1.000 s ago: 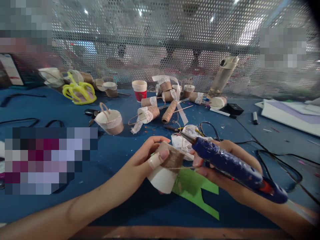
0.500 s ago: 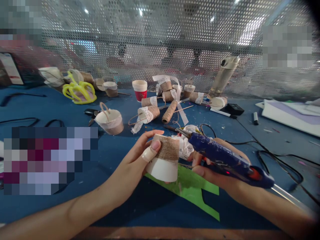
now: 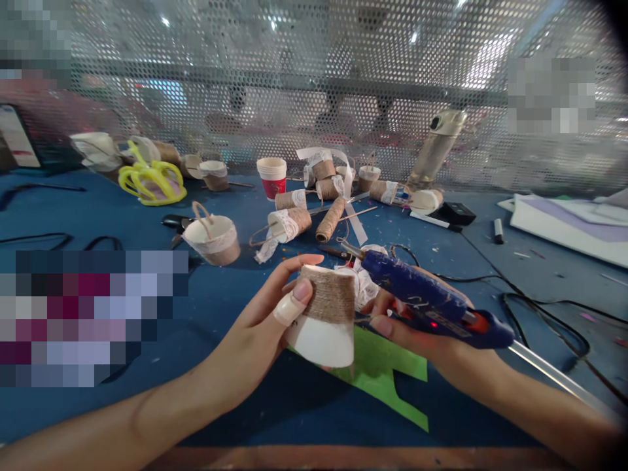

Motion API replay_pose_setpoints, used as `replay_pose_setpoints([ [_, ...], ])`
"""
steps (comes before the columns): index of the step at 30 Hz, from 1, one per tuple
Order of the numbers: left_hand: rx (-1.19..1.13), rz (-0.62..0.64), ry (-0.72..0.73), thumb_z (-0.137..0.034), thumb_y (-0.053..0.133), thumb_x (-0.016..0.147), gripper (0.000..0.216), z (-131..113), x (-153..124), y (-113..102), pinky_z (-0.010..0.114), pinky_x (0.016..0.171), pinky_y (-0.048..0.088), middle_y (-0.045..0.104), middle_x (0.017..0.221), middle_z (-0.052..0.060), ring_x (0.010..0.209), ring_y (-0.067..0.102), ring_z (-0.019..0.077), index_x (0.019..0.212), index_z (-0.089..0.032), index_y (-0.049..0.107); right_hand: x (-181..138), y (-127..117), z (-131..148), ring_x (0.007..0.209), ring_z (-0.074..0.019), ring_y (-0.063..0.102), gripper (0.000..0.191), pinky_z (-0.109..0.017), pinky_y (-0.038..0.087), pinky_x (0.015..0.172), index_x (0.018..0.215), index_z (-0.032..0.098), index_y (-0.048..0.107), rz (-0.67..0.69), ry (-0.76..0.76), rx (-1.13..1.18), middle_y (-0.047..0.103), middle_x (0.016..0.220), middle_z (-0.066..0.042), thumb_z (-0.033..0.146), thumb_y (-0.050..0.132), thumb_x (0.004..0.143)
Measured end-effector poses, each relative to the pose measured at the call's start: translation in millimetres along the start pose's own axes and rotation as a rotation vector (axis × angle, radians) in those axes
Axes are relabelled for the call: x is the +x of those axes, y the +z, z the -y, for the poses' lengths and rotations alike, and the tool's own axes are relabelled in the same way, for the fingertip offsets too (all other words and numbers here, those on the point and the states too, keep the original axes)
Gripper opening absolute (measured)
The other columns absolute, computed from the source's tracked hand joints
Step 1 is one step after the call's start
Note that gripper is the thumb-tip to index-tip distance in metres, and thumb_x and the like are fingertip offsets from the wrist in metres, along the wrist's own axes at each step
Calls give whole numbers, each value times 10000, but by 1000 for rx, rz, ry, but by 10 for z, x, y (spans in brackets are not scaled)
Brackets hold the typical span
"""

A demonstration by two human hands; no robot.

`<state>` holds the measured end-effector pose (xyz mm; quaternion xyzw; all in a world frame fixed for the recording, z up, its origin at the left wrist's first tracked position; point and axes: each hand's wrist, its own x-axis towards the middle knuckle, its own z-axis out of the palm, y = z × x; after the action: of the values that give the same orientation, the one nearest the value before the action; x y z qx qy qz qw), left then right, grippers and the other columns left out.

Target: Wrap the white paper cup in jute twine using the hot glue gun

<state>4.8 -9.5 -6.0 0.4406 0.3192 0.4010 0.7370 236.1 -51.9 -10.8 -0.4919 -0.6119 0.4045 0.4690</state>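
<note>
At a blue table (image 3: 98,216), perforated screen (image 3: 304,59) behind, left hand (image 3: 269,320) gripping twine-wrapped cup (image 3: 331,301), right hand (image 3: 432,348) clasping glue gun (image 3: 417,288)

A perforated metal screen (image 3: 275,85) stands behind the blue tabletop (image 3: 220,418), bright lights glinting through its holes.

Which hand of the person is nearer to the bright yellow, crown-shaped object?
Left. The left hand, gripping a white cup partly wrapped in brown twine, is right of the crown-shaped object and nearer the viewer; the right hand, holding a blue glue gun, is farther right.
</note>
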Motion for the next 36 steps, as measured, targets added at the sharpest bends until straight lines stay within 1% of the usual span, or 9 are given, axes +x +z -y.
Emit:
replay_pose_setpoints([
  [4,-3,20,41,-440,694,923,256,8,-15,-3,176,628,557,736,996,-21,766,686,128,1156,-338,664,-3,7,8,704,-130,654,172,-233,568,641,838,242,673,44,95,32,688,825,31,329,822,832],
  [8,12,2,62,-421,678,939,239,34,-31,-22,204,671,556,737,1062,-6,823,686,150,1163,-340,655,6,33,22,687,-125,634,167,-227,558,630,810,239,660,10,133,103,672,774,46,279,822,816],
  [12,2,61,81,-412,648,962,205,64,-26,-36,189,637,518,732,1103,-23,775,649,119,1161,-364,654,29,58,32,658,-97,618,168,-198,551,627,811,225,668,27,160,159,671,754,60,236,834,795],
  [16,-3,113,97,-410,614,984,193,93,-35,-51,178,670,517,728,1090,-44,801,642,107,1172,-390,653,37,69,43,678,-97,641,152,-192,571,649,813,217,679,46,187,192,683,756,55,190,824,776],
  [23,1,141,119,-389,598,996,197,111,-35,-48,173,734,532,709,1130,-65,881,662,108,1183,-396,659,49,101,90,654,-125,630,230,-255,622,678,805,229,656,-13,204,222,658,715,53,148,829,678],
  [26,8,143,123,-378,594,1000,196,109,-27,-46,178,752,537,704,1150,-63,920,664,116,1182,-400,662,63,118,103,643,-119,613,222,-249,616,666,763,221,644,-23,240,231,647,705,51,141,822,658],
  [30,34,162,124,-390,586,1003,203,112,-27,-54,177,782,535,706,1156,-56,958,656,122,1190,-401,663,63,117,96,657,-111,608,211,-237,613,678,773,216,644,-30,268,248,655,729,47,150,815,668],
  [33,33,183,117,-395,576,1007,232,122,-29,-64,176,813,526,698,1197,-49,1006,649,126,1226,-405,654,64,110,100,656,-110,599,200,-237,605,678,769,213,643,-19,274,244,648,729,44,210,829,695],
  [36,17,173,67,-404,543,1022,274,131,-32,-70,193,855,520,679,1262,-38,1090,637,146,1283,-412,628,71,113,107,658,-106,605,207,-224,592,673,762,214,638,-15,262,231,649,725,52,211,837,703],
])
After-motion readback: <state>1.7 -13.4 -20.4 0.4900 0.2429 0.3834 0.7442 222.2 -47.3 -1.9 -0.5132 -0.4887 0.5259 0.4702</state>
